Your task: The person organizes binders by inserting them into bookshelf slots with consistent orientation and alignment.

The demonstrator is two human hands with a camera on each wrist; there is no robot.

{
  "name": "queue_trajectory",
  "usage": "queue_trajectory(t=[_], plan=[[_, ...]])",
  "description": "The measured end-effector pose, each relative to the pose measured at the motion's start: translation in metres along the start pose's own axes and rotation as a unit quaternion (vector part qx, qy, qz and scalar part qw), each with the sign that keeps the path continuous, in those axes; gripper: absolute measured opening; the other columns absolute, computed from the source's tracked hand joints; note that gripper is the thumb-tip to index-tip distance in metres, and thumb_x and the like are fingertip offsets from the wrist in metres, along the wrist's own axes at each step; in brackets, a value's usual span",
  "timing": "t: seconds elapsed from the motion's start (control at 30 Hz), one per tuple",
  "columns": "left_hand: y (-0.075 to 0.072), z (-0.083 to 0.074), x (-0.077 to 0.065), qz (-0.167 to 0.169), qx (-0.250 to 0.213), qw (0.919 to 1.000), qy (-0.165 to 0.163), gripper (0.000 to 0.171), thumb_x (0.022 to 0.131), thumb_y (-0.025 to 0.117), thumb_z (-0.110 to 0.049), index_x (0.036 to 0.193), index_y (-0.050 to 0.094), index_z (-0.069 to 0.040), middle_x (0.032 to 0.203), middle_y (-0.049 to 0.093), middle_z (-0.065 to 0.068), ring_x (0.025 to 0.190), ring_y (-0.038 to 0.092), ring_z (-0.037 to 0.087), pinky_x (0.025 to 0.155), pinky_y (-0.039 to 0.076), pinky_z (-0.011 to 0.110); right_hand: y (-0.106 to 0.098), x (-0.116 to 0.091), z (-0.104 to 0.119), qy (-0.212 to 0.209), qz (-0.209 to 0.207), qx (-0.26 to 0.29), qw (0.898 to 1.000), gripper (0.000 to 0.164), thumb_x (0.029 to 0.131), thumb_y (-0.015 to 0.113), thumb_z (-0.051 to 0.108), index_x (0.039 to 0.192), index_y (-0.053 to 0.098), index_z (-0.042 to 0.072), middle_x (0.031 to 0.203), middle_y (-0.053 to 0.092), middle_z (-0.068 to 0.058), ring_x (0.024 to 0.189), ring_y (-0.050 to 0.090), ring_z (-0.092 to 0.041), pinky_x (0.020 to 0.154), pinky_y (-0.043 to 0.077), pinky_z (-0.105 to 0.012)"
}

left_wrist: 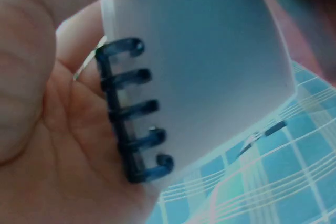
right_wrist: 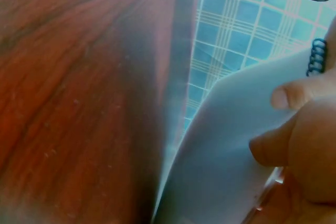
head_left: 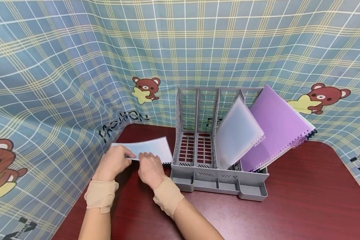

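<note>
A loose-leaf notebook point(head_left: 154, 148) with a frosted cover lies low over the table, left of the grey desk file organizer point(head_left: 205, 175). My left hand point(head_left: 112, 163) grips its left end. In the left wrist view, dark binder rings point(left_wrist: 137, 109) rest against the palm, with the thumb over the cover. Curled over the notebook's near edge, my right hand point(head_left: 151, 169) holds it close to the organizer. The right wrist view shows fingertips point(right_wrist: 265, 153) on the pale cover point(right_wrist: 210, 156). More dark rings sit along the near edge by the organizer.
Another frosted notebook point(head_left: 238, 133) and a purple notebook point(head_left: 277, 128) lean in the organizer's right slots. Small trays point(head_left: 252, 191) line its front. The dark red table point(head_left: 303, 200) meets a plaid cloth point(head_left: 210, 43) with printed bears behind and on the left.
</note>
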State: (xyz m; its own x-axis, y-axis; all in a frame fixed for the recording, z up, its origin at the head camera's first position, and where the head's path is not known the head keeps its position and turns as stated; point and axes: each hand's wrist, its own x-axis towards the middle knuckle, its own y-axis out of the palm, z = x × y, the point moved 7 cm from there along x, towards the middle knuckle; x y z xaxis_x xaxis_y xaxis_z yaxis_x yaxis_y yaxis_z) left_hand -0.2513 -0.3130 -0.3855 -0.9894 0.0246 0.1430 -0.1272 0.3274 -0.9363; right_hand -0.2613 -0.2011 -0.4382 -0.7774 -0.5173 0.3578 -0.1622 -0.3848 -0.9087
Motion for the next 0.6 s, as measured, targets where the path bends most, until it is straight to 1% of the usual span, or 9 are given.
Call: queue_trajectory(t=[0.07, 0.17, 0.23, 0.27, 0.33, 0.4, 0.47, 0.53, 0.6], plan=[[-0.009, -0.006, -0.003, -0.016, -0.003, 0.9999, 0.006, 0.021, 0.077, 0.073, -0.005, 0.088, 0.082, -0.020, 0.099, 0.074, 0.005, 0.089, 0.067, 0.030, 0.071, 0.054, 0.054, -0.007, 0.000, 0.001, -0.005, -0.027, 0.008, 1.000, 0.029, 0.086, 0.059, 0.008, 0.113, 0.069, 0.012, 0.105, 0.070, -0.003, 0.102, 0.065, -0.022, 0.082, 0.054, -0.042], [-0.023, -0.017, -0.009, -0.037, -0.007, 0.9992, 0.017, 0.021, 0.078, 0.071, -0.003, 0.087, 0.082, -0.018, 0.095, 0.075, 0.003, 0.083, 0.067, 0.025, 0.066, 0.054, 0.048, -0.019, -0.001, 0.003, -0.016, -0.078, 0.029, 0.996, 0.022, 0.087, 0.057, 0.005, 0.103, 0.069, 0.013, 0.093, 0.069, 0.000, 0.091, 0.065, -0.019, 0.071, 0.053, -0.038], [-0.033, -0.024, -0.015, -0.049, -0.013, 0.9985, 0.021, 0.021, 0.080, 0.069, -0.003, 0.087, 0.082, -0.018, 0.093, 0.074, 0.001, 0.075, 0.064, 0.020, 0.062, 0.052, 0.044, -0.026, -0.001, 0.004, -0.025, -0.107, 0.044, 0.993, 0.019, 0.089, 0.055, 0.004, 0.099, 0.068, 0.013, 0.088, 0.067, 0.001, 0.085, 0.064, -0.017, 0.066, 0.051, -0.037], [-0.038, -0.028, -0.017, -0.058, -0.014, 0.9980, 0.022, 0.021, 0.080, 0.068, -0.004, 0.087, 0.082, -0.018, 0.091, 0.074, 0.001, 0.070, 0.062, 0.019, 0.060, 0.051, 0.042, -0.030, -0.001, 0.004, -0.027, -0.118, 0.052, 0.991, 0.018, 0.091, 0.054, 0.005, 0.100, 0.068, 0.013, 0.090, 0.068, 0.001, 0.086, 0.065, -0.017, 0.067, 0.051, -0.037], [-0.049, -0.036, -0.023, -0.084, -0.014, 0.9957, 0.036, 0.021, 0.079, 0.068, -0.003, 0.085, 0.082, -0.017, 0.089, 0.074, 0.000, 0.066, 0.060, 0.018, 0.060, 0.049, 0.041, -0.035, -0.002, 0.004, -0.028, -0.133, 0.065, 0.989, 0.019, 0.094, 0.053, 0.006, 0.104, 0.068, 0.012, 0.095, 0.069, 0.001, 0.090, 0.065, -0.017, 0.071, 0.052, -0.038], [-0.059, -0.045, -0.027, -0.115, -0.015, 0.9915, 0.058, 0.020, 0.078, 0.069, -0.002, 0.084, 0.082, -0.016, 0.089, 0.074, 0.003, 0.070, 0.063, 0.022, 0.064, 0.051, 0.044, -0.039, -0.002, 0.004, -0.026, -0.141, 0.075, 0.987, 0.022, 0.095, 0.053, 0.007, 0.111, 0.068, 0.010, 0.102, 0.070, 0.000, 0.094, 0.065, -0.017, 0.077, 0.053, -0.039], [-0.067, -0.052, -0.031, -0.148, -0.015, 0.9851, 0.086, 0.018, 0.076, 0.071, -0.002, 0.085, 0.081, -0.014, 0.092, 0.075, 0.007, 0.086, 0.067, 0.029, 0.076, 0.052, 0.049, -0.042, -0.003, 0.003, -0.020, -0.145, 0.083, 0.986, 0.025, 0.096, 0.053, 0.008, 0.116, 0.068, 0.009, 0.109, 0.071, -0.001, 0.099, 0.066, -0.016, 0.081, 0.053, -0.038], [-0.074, -0.058, -0.034, -0.178, -0.021, 0.9774, 0.112, 0.017, 0.076, 0.074, -0.005, 0.091, 0.081, -0.010, 0.101, 0.074, 0.011, 0.110, 0.062, 0.034, 0.093, 0.046, 0.054, -0.043, -0.003, 0.001, -0.013, -0.145, 0.100, 0.984, 0.027, 0.097, 0.053, 0.008, 0.121, 0.067, 0.008, 0.113, 0.070, -0.002, 0.102, 0.066, -0.017, 0.083, 0.054, -0.036], [-0.081, -0.061, -0.039, -0.207, -0.031, 0.9707, 0.118, 0.025, 0.078, 0.077, -0.011, 0.103, 0.079, -0.009, 0.111, 0.071, 0.015, 0.122, 0.054, 0.040, 0.104, 0.036, 0.059, -0.044, -0.005, -0.001, -0.002, -0.142, 0.123, 0.982, 0.030, 0.098, 0.053, 0.008, 0.125, 0.066, 0.008, 0.116, 0.070, -0.002, 0.103, 0.066, -0.017, 0.083, 0.054, -0.033]])
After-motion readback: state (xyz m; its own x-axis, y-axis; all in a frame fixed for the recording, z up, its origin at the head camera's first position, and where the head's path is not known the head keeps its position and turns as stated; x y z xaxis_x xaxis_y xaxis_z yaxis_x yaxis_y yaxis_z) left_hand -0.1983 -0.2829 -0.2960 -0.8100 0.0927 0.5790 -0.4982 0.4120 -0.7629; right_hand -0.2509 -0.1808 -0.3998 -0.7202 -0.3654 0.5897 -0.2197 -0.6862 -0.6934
